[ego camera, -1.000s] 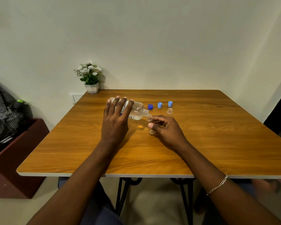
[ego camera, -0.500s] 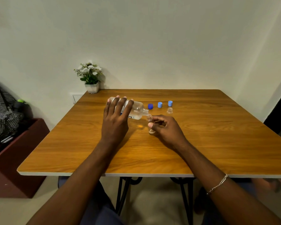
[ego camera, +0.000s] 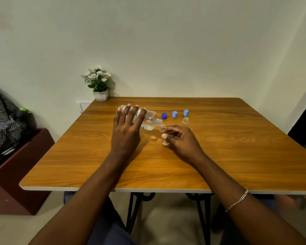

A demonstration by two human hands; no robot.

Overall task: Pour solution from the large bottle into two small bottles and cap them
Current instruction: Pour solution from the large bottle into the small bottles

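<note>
From the head view, your left hand (ego camera: pixel 126 131) lies over the large bottle (ego camera: pixel 148 120), fingers draped across its body and gripping it tipped almost level, so its open neck meets the mouth of the small bottle (ego camera: pixel 164 137) just below. Your right hand (ego camera: pixel 182 140) pinches that small bottle between thumb and curled fingers, steadying it upright on the table (ego camera: pixel 237 156) near the middle, likely so the narrow mouth stays under the stream. The second small bottle (ego camera: pixel 185 120) waits uncapped toward the far edge, just behind your right hand, with the dark blue cap (ego camera: pixel 164 116) and two light blue caps (ego camera: pixel 174 114) lined up beside it within easy reach. Against the earlier frames nothing has visibly shifted: both hands keep the same pouring pose.
</note>
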